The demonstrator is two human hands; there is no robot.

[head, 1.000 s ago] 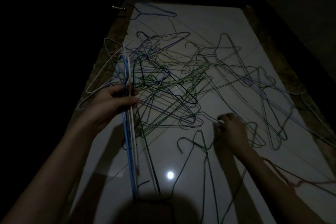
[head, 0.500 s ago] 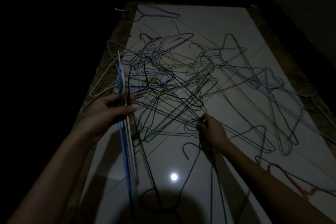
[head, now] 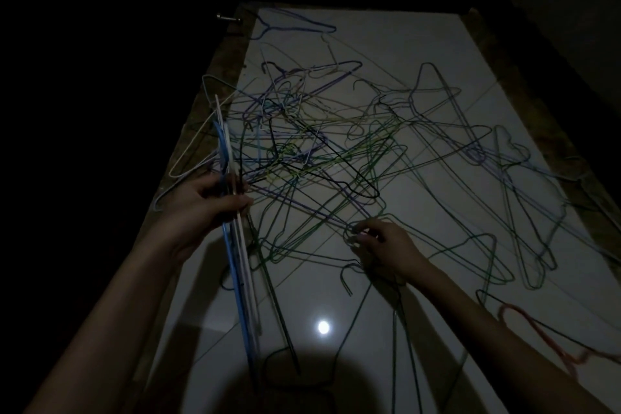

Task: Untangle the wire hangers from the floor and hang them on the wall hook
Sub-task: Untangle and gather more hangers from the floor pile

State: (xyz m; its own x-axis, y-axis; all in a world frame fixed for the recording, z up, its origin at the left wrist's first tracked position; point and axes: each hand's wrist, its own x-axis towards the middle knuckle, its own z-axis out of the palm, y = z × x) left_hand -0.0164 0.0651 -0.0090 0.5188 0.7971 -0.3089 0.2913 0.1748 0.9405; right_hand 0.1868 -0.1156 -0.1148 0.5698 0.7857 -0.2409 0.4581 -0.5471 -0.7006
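Compared with half a second ago not much has shifted: the right hand (head: 386,245) is found at pretty much the same spot on the near edge of the tangle, only now its fingertips are curled in and pinched on the hook loop of a green hanger (head: 353,232), where a second ago it was further right on a different wire. The left hand (head: 205,208) is kept where it was, fingers and thumb wrapped round a bundle of collected hangers (head: 235,245), blue and white ones stacked flat together. That bundle is held edge-on, so it reads as a tight sheaf of thin lines, with its long axis running from near the bottom of the view up and slightly left, away from the person; a dark green wire is carried alongside it. The rest of the hangers (head: 319,158) are left in a loose heap on the pale glossy floor (head: 420,44), thin wire triangles in green, purple, blue, black, yellow-green and white, crossed over each other at all angles, hooks pointing every which way. A single purple-blue hanger (head: 295,27) is seen lying apart at the far end, and a red hanger (head: 537,329) is spotted near the right forearm. The lighting is dim, so finer colours can't be told.
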